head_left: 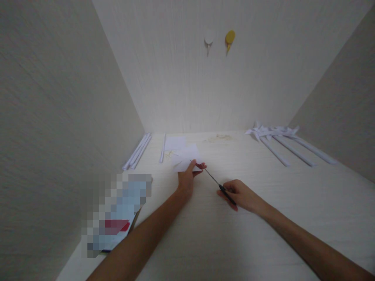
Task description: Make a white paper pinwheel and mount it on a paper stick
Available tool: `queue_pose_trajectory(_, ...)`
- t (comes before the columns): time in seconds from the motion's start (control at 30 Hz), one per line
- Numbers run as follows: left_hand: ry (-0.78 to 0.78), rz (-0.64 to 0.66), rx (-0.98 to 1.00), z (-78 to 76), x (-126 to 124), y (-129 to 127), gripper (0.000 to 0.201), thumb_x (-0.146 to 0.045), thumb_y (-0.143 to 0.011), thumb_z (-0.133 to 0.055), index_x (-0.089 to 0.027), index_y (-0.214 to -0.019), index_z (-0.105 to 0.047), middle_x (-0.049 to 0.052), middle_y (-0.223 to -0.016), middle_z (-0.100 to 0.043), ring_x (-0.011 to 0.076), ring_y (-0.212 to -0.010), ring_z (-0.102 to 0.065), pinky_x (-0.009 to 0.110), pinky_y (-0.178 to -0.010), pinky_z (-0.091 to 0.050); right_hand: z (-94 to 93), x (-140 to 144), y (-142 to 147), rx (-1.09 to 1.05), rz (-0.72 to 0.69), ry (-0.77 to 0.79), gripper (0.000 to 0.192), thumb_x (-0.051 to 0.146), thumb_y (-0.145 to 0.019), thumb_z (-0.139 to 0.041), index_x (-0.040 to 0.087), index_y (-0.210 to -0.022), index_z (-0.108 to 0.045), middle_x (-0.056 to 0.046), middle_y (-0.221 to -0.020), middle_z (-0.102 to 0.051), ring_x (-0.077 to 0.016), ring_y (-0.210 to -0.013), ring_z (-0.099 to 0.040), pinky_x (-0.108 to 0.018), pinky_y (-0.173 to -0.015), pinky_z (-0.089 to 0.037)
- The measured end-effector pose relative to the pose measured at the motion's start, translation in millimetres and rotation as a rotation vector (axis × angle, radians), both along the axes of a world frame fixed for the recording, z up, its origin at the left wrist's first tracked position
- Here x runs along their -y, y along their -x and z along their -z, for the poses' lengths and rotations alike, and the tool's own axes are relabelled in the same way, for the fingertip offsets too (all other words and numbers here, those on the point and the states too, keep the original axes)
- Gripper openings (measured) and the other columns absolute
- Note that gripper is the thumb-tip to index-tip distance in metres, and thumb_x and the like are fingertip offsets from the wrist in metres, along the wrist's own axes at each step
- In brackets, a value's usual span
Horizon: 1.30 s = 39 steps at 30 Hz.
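So the left hand (187, 177) is pinching a small white sheet of paper (187, 158) at its near edge, thumb and fingers closed on it, holding it just off the pale wood-grain table (234, 242). The right hand (241, 195) is wrapped around the black handles of a pair of thin scissors (218, 183), fingers closed on them, and the blades point up and left with the tip right at the paper's edge by the left fingers (can't tell if the blades are parted or together, too thin and blurry).

Other stuff around: another flat white paper square (175, 143) lies just behind the held sheet, and beside it a single rolled white paper stick (162, 148). Further left, against the left wall, there's a little bundle of rolled white paper sticks (137, 151) lying side by side. Over on the right at the back is a cluster of white folded paper shapes on long paper stems (278, 136), stems fanning out toward the near right. On the back wall, a white round hook (208, 39) and a yellow round hook (230, 38) sit side by side, well above the table. Near left corner of the table has something pixelated out (117, 210), light blue and red, can't make out what it is.
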<state>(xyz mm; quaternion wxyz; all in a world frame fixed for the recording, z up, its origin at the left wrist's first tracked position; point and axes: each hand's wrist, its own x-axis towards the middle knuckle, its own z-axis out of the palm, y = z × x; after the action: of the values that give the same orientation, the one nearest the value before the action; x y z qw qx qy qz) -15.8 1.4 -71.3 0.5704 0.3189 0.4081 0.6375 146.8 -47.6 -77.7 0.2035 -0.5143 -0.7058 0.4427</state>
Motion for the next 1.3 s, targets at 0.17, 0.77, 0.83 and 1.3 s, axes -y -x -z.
queue_pose_trajectory(0.17, 0.001, -0.032, 0.017, -1.5, 0, 1, 0.012, -0.025, -0.064, -0.061, -0.014, -0.066, -0.057, 0.0, -0.06, -0.063, 0.0131, -0.062, -0.063, 0.02, -0.052, -0.044, -0.2, -1, 4, -0.158, 0.089, 0.006, 0.038, 0.046, -0.071, -0.055, 0.018, -0.05, -0.041, 0.004, -0.038, -0.045, -0.0069, -0.036, -0.036, -0.02, -0.038, -0.025)
queue_pose_trajectory(0.77, -0.022, 0.722, -0.146, 2.6, 9, 1, 0.036, -0.043, -0.062, -0.064, -0.012, -0.081, -0.063, 0.009, -0.078, -0.066, 0.0207, -0.071, -0.06, 0.032, -0.063, -0.048, 0.2, -8, 6, -1.021, 0.583, -0.032, 0.021, 0.023, -0.053, -0.071, 0.016, -0.06, -0.052, 0.008, -0.046, -0.043, -0.0017, -0.036, -0.028, -0.016, -0.031, -0.018)
queue_pose_trajectory(0.83, 0.042, 0.697, 0.018, 0.2, 7, 5, 0.041, -0.048, -0.063, -0.061, -0.011, -0.082, -0.063, 0.01, -0.082, -0.065, 0.0219, -0.073, -0.06, 0.034, -0.063, -0.049, -0.7, -10, 4, -1.089, 0.603, 0.019, 0.024, 0.018, -0.05, -0.071, 0.016, -0.054, -0.048, 0.009, -0.043, -0.04, -0.0005, -0.034, -0.026, -0.015, -0.03, -0.016)
queue_pose_trajectory(1.3, 0.187, 0.892, 0.099, 1.8, 8, 7, 0.017, -0.02, -0.052, -0.056, -0.009, -0.064, -0.061, 0.005, -0.056, -0.061, 0.0141, -0.05, -0.053, 0.025, -0.05, -0.041, -8.1, -9, 1, -1.04, 0.496, 0.22, 0.029, 0.019, -0.046, -0.069, 0.018, -0.047, -0.04, 0.011, -0.034, -0.029, -0.001, -0.03, -0.02, -0.017, -0.029, -0.013)
